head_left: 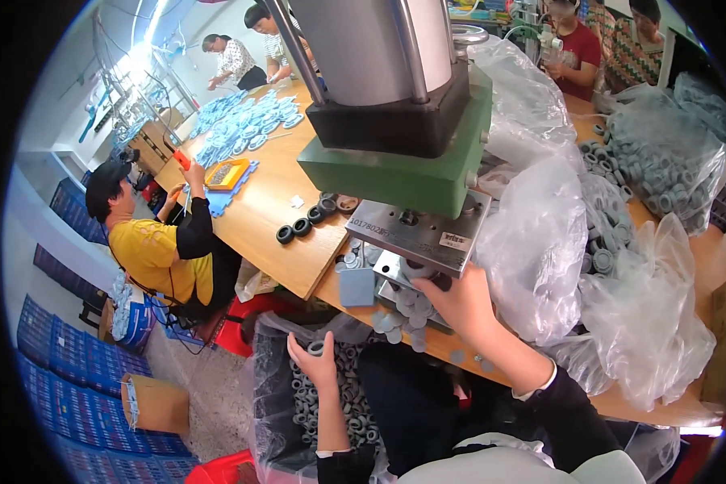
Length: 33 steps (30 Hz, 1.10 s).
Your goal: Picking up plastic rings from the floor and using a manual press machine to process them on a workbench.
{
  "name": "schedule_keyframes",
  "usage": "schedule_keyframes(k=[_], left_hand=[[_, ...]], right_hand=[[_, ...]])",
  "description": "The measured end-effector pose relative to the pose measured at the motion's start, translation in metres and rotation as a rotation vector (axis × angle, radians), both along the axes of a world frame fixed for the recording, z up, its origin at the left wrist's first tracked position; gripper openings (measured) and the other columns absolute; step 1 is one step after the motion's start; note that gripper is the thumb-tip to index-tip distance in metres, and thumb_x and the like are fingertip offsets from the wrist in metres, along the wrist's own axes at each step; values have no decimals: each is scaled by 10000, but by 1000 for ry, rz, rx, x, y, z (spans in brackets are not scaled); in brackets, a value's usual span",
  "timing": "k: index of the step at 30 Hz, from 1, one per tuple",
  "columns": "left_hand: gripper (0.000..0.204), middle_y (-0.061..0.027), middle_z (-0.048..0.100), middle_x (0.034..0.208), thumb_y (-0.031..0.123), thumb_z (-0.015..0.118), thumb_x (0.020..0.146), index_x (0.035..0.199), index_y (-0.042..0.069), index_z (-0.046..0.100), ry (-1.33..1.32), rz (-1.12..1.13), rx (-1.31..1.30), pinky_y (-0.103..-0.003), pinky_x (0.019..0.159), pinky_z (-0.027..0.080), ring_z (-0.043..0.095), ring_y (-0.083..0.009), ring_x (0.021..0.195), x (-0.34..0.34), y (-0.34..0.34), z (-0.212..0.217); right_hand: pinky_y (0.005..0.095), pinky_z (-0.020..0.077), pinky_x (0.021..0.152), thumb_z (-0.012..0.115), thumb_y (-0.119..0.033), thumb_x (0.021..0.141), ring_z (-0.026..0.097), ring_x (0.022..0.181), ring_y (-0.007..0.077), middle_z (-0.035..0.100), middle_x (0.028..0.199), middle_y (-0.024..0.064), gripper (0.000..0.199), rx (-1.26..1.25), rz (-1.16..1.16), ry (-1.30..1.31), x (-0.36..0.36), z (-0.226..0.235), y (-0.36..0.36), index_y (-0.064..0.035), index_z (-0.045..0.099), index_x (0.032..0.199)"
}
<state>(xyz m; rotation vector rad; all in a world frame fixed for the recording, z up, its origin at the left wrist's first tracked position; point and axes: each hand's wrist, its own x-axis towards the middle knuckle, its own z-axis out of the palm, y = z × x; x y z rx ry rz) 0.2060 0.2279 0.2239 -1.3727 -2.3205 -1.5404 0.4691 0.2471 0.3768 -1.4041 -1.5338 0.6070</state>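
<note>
My left hand [315, 367] is over a bin lined with clear plastic, with a small grey plastic ring [317, 348] between thumb and fingers. Many similar grey rings [351, 403] fill the bin below it. On the right, my right hand [464, 306] reaches beneath the steel upper plate [419, 234] of a green press [395, 173]. Its fingers grip a grey round part [416, 271] at the lower die; the plate partly hides the fingertips. Loose flat grey discs [411, 306] lie beside and in front of the die.
Clear plastic bags [532, 242] and grey parts crowd the table's right side. Dark rings [301, 227] line up left of the press, near a blue-grey block [356, 287]. A person in yellow [149, 250] sits at the left; others work behind. Blue crates [89, 403] stack at lower left.
</note>
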Motion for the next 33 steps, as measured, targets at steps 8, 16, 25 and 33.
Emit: schedule_keyframes(k=[8, 16, 25, 33], left_hand=[[393, -166, 473, 1194, 118, 611, 767, 1116, -14, 489, 183, -482, 106, -424, 969, 297, 388, -351, 1160, 46, 62, 47], [265, -152, 530, 1171, 168, 510, 839, 1037, 10, 591, 248, -668, 20, -440, 942, 336, 406, -385, 1162, 52, 112, 15], [317, -99, 509, 1217, 204, 437, 873, 1141, 78, 549, 499, -713, -253, -436, 929, 349, 387, -347, 1187, 51, 123, -2], [323, -182, 511, 1184, 151, 457, 866, 1135, -19, 517, 564, -727, -55, -434, 963, 319, 416, -379, 1151, 44, 119, -4]], right_hand=[[370, 488, 614, 685, -56, 636, 592, 677, 338, 602, 770, 175, 232, 130, -96, 84, -3, -3, 0, 10, 605, 843], [344, 476, 567, 708, -67, 611, 597, 626, 302, 618, 714, 147, 226, 265, -67, 17, -6, -5, 10, -18, 628, 817], [354, 480, 737, 718, -104, 637, 561, 915, 358, 560, 1038, 213, 561, 127, -41, 60, 7, 8, -42, 18, 480, 1130], [190, 401, 467, 653, -26, 732, 533, 505, 71, 570, 554, 48, 98, -284, -409, 246, 128, 44, -166, 61, 611, 744]])
